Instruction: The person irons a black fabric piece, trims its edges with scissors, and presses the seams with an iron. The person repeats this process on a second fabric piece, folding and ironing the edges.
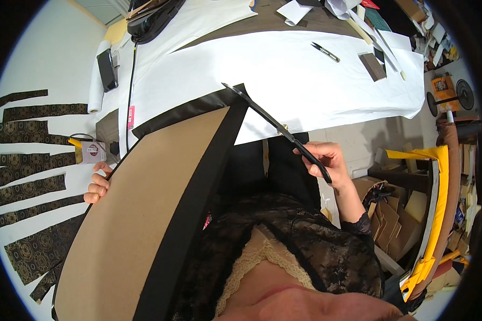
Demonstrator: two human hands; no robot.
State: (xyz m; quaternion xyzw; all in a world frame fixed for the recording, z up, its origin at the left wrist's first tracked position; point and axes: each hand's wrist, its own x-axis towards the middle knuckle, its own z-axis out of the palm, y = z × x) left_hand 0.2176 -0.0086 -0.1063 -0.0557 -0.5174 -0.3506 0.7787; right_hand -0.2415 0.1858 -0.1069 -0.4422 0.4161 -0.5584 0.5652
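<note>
A large tan board (134, 214) with black material (182, 109) folded along its edges slants across the left half of the head view. My left hand (99, 184) grips its left edge, fingertips showing over it. In my right hand (329, 163) are long black scissors (268, 119), held by the handles at the right of the board. Their blades reach across the black material at the board's top corner, with the tips over the white paper; whether they cut into it I cannot tell.
A paper-covered table (359, 101) ahead holds small snips (325, 52), a brown block (372, 66) and a black case (107, 69). Patterned fabric strips (27, 190) lie at left. Cardboard pieces (391, 224) and a yellow-edged padded rail (434, 214) are at right.
</note>
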